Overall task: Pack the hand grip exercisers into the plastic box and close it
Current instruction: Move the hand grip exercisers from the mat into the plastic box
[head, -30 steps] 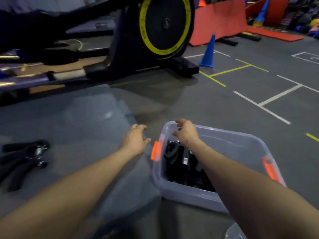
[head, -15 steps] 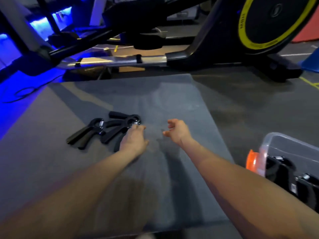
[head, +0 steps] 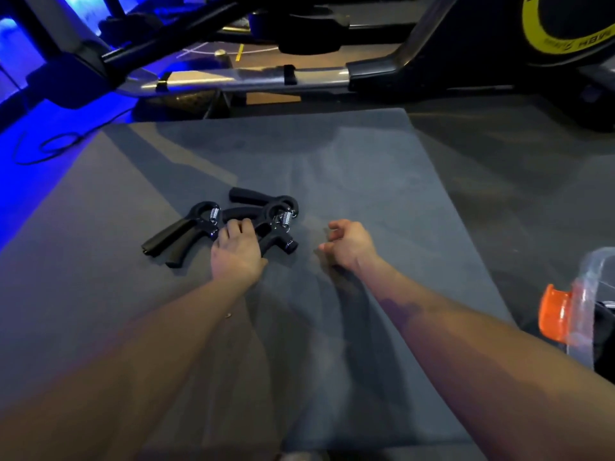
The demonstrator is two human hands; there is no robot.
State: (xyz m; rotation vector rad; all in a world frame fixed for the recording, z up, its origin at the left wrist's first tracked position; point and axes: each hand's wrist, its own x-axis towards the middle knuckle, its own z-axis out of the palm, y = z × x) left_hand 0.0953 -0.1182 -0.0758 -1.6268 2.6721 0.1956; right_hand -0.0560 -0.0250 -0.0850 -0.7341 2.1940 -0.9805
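Three black hand grip exercisers with steel springs lie bunched on a grey mat (head: 349, 168): one at the left (head: 181, 236), one at the back (head: 263, 199), one in the middle (head: 276, 232). My left hand (head: 236, 251) lies over the middle exerciser's handles, its fingers reaching across them; whether it grips them is not clear. My right hand (head: 349, 242) hovers to the right of the pile with loosely curled fingers, holding nothing. The clear plastic box (head: 595, 294) with an orange latch (head: 554, 311) shows at the right edge, with dark exercisers inside.
A black exercise machine with a yellow-ringed flywheel (head: 565, 34) and a silver rail (head: 249, 79) stands just beyond the mat's far edge. A cable (head: 50, 148) lies on the blue-lit floor at the left. Grey floor lies between the mat and the box.
My view has swung left from the box to the mat. Both hands left the box rim and travelled to the exercisers; my left hand now lies on the pile.
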